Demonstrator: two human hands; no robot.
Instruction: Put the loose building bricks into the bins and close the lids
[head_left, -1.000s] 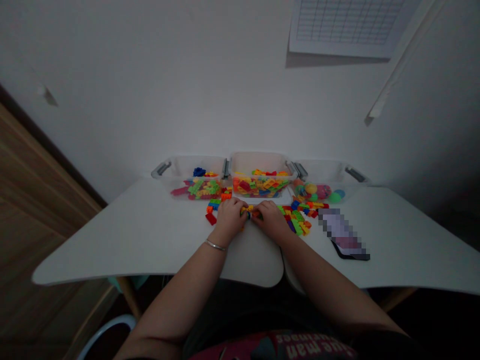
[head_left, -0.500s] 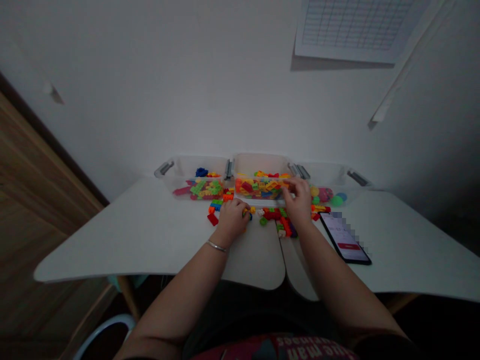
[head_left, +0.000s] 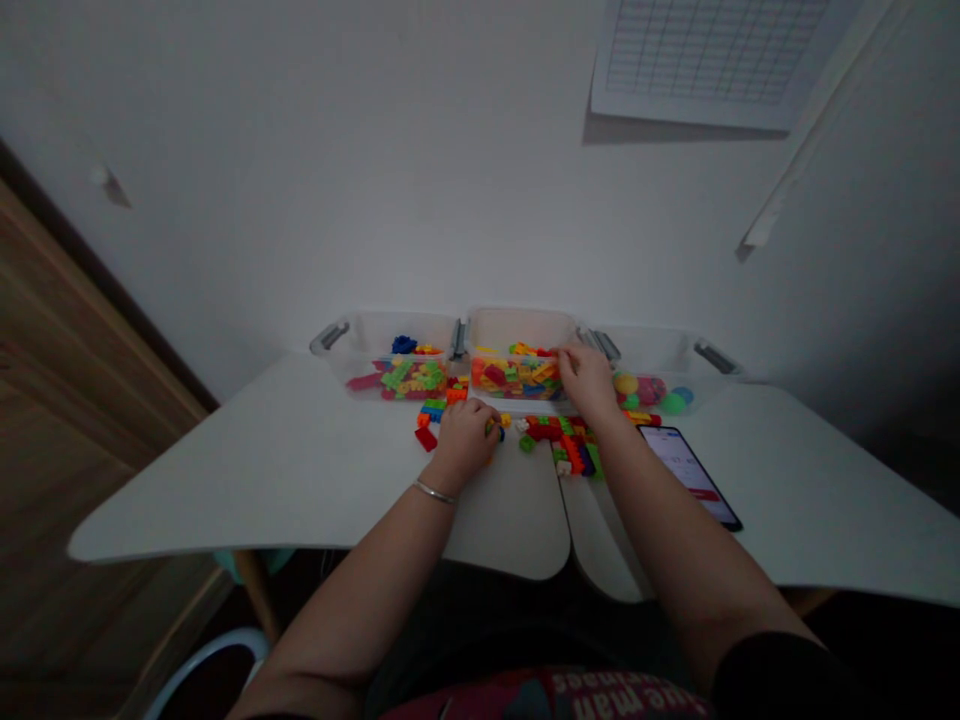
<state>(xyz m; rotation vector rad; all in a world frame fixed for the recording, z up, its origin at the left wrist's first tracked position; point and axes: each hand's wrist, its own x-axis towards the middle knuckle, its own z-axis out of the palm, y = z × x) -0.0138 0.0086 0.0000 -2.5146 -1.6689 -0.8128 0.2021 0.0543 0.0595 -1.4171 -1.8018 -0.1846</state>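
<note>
My left hand (head_left: pixel 466 437) rests low over the table, its fingers curled around small toy building blocks (head_left: pixel 493 430); bits of yellow and blue show at the fingertips. My right hand (head_left: pixel 589 380) is at the front right rim of the middle clear plastic box (head_left: pixel 517 325). Its thumb and fingers are drawn together near red and orange blocks (head_left: pixel 534 350); what lies between them is hidden. Loose blocks (head_left: pixel 574 455) in red, green, purple and white lie below my right wrist. More loose blocks (head_left: pixel 431 410) lie left of my left hand.
A left clear box (head_left: pixel 360 335) holds blocks and a blue piece. The right clear box (head_left: pixel 652 345) contains colored balls. A phone (head_left: pixel 716 505) lies beside my right forearm. A seam (head_left: pixel 566 510) splits the white table (head_left: pixel 262 480). A wall stands behind the boxes.
My right hand has shifted slightly left and up along the middle box's rim, and its fingers have drawn closer together. My left hand stays in place.
</note>
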